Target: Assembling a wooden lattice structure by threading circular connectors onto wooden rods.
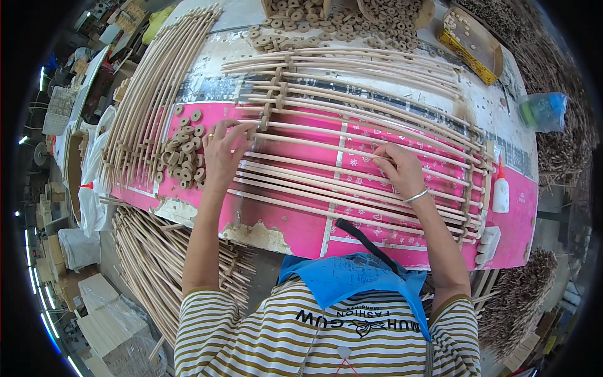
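Observation:
Thin wooden rods (352,164) lie side by side across the table, their right ends close to a row of brown rings (468,182). My left hand (220,147) is closed at the left end of one rod, its fingertips pinching a round brown ring (251,131). Above it, more rings (279,94) sit on the left ends of the farther rods. My right hand (402,171) curls its fingers over a rod right of the middle, thumb and fingertips closed on it. Beside my left hand lies a heap of loose rings (183,157).
Bundled rods (160,81) cover the table's left side, with more (169,251) below the near edge. A pile of rings (339,25) is at the back. A yellow box (471,47) stands far right; a white glue bottle (500,191) is on the pink tabletop (509,232).

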A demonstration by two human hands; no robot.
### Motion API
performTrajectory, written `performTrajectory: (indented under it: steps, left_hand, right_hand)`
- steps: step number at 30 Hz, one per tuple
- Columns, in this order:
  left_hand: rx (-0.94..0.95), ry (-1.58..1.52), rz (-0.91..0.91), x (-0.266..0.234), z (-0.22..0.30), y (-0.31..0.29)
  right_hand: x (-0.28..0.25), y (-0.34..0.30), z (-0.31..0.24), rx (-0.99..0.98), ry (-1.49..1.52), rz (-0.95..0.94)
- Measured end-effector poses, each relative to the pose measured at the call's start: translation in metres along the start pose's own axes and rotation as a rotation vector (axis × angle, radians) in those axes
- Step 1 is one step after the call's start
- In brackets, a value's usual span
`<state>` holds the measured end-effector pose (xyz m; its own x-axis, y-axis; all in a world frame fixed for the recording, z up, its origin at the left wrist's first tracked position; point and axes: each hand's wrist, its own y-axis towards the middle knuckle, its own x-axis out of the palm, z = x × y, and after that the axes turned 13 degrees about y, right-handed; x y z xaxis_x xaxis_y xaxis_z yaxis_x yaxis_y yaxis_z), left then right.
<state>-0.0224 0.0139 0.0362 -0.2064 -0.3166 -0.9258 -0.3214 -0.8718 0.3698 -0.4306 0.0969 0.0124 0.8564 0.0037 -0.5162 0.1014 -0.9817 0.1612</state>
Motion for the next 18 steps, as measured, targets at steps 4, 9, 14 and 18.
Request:
performTrajectory:
  steps: [4, 9, 14, 18]
  left_hand:
    - [0.004, -0.032, -0.056, 0.003, 0.003, -0.002]
    - [0.01, -0.057, -0.064, 0.016, 0.002, -0.006]
    - [-0.034, -0.329, -0.091, 0.032, 0.007, 0.006]
    - [0.075, -0.201, -0.004, 0.023, -0.001, 0.003]
  right_hand:
    - [0.004, -0.001, 0.004, -0.064, -0.048, -0.009]
    - [0.007, -0.002, 0.004, -0.092, -0.12, 0.009]
    - [0.006, 0.0, 0.021, -0.286, -0.25, 0.077]
    - [0.015, 0.002, 0.018, -0.304, -0.243, 0.078]
